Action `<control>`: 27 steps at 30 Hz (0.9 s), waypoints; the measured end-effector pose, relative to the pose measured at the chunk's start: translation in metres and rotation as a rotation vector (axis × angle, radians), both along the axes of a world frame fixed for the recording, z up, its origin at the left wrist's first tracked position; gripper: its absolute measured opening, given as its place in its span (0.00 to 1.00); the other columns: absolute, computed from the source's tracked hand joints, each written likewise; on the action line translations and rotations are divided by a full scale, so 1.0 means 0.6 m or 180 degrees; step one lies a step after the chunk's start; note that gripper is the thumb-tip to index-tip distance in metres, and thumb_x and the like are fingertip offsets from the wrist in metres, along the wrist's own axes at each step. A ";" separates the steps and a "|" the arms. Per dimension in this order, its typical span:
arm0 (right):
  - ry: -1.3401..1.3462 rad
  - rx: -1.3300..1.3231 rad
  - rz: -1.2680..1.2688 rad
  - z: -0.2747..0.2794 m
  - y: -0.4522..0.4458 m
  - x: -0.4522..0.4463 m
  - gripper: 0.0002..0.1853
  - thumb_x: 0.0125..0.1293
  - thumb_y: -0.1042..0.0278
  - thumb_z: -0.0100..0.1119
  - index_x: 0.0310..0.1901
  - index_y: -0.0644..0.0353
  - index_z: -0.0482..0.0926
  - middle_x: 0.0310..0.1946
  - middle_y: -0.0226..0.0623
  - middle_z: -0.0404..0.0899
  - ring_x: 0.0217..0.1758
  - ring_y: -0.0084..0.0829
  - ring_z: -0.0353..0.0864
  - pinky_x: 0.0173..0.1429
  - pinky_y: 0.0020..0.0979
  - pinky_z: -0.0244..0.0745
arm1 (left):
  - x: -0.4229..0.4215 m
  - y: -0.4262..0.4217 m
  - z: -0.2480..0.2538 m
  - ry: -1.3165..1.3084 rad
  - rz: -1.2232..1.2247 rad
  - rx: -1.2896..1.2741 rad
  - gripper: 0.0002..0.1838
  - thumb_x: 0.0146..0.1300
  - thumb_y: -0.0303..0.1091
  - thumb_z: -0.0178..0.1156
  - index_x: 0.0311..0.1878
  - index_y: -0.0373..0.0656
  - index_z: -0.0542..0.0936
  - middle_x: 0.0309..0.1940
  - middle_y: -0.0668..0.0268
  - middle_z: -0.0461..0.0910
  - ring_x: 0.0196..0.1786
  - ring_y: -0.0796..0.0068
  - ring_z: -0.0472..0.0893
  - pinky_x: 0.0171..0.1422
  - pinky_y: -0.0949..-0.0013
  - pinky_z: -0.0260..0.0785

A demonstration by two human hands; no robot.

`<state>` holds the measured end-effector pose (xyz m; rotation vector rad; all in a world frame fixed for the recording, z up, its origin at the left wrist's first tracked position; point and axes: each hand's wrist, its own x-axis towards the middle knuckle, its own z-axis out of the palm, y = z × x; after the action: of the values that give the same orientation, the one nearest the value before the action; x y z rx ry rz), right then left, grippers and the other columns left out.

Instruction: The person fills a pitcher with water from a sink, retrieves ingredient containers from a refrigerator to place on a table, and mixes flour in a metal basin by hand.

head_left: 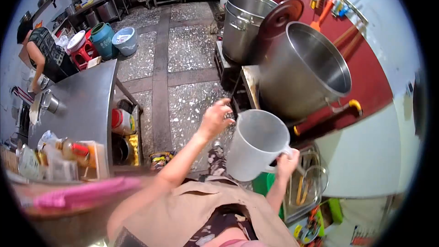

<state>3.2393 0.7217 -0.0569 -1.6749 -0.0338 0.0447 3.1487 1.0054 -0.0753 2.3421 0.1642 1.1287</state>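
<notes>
A large translucent plastic measuring jug [249, 155] is held upright in front of my body, and I see no contents in it. My right hand [287, 163] is closed around its handle. On the other side, near the spout, my left hand [215, 120] is raised with its fingers apart and slightly bent. It seems to hold nothing; whether a fingertip touches the jug's rim I cannot tell. Just beyond the jug stands a big open steel stockpot [283, 77], tilted in view, its visible inside wall bare.
Behind it stands a second stockpot [238, 32], with a reddish lid [281, 16] leaning between the two. A steel table [87, 96] runs along the left, where another person [45, 55] works. A tray with utensils [304, 187] lies at right. Terrazzo floor [192, 41] stretches ahead.
</notes>
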 end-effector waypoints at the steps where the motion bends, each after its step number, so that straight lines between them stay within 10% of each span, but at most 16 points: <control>1: -0.0072 -0.0064 0.0049 -0.016 0.062 0.047 0.09 0.55 0.83 0.46 0.37 0.59 0.67 0.29 0.29 0.69 0.27 0.18 0.69 0.28 0.21 0.69 | 0.023 0.051 -0.013 0.0037 0.0241 -0.0329 0.23 0.47 0.33 0.69 0.47 0.46 0.72 0.54 0.59 0.72 0.52 0.54 0.74 0.50 0.57 0.68; 6: -0.0310 -0.0109 0.1742 -0.011 0.442 0.238 0.18 0.48 0.83 0.52 0.44 0.62 0.71 0.36 0.34 0.73 0.42 0.26 0.74 0.49 0.27 0.70 | 0.018 0.318 -0.066 0.1328 0.0943 -0.0052 0.06 0.53 0.29 0.59 0.35 0.46 0.78 0.35 0.67 0.80 0.42 0.64 0.79 0.47 0.62 0.67; 14: -0.0184 -0.0320 0.3606 -0.013 1.057 0.449 0.18 0.49 0.72 0.63 0.44 0.58 0.74 0.29 0.33 0.76 0.33 0.22 0.73 0.40 0.25 0.70 | -0.058 0.642 -0.156 0.1571 0.3476 -0.1207 0.06 0.52 0.30 0.63 0.26 0.39 0.78 0.26 0.57 0.78 0.31 0.55 0.77 0.36 0.59 0.69; 17: -0.0218 -0.0679 0.3658 -0.002 1.256 0.527 0.18 0.47 0.73 0.61 0.43 0.59 0.75 0.33 0.37 0.78 0.38 0.28 0.77 0.46 0.29 0.72 | 0.000 0.849 -0.194 0.1833 0.3401 -0.1180 0.09 0.57 0.33 0.58 0.25 0.38 0.77 0.28 0.56 0.77 0.33 0.54 0.77 0.39 0.56 0.68; 20: -0.0357 -0.0776 0.3402 0.023 1.432 0.657 0.18 0.46 0.75 0.59 0.44 0.59 0.74 0.36 0.41 0.78 0.43 0.33 0.77 0.50 0.31 0.71 | 0.244 1.155 -0.095 0.1309 0.2571 -0.0972 0.21 0.58 0.24 0.51 0.56 0.41 0.70 0.59 0.48 0.65 0.60 0.46 0.67 0.61 0.59 0.63; 27: 0.0454 0.0013 0.1959 -0.002 1.704 0.956 0.24 0.43 0.85 0.50 0.47 0.58 0.69 0.37 0.31 0.72 0.40 0.25 0.72 0.45 0.25 0.69 | 0.738 1.700 0.060 0.0486 0.1409 -0.0555 0.17 0.58 0.27 0.55 0.52 0.44 0.73 0.56 0.55 0.69 0.56 0.53 0.72 0.59 0.59 0.65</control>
<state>3.8128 1.7443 -0.0582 -1.5988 -0.4396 0.6254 3.5913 2.0255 -0.0391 2.2918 0.8360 1.0756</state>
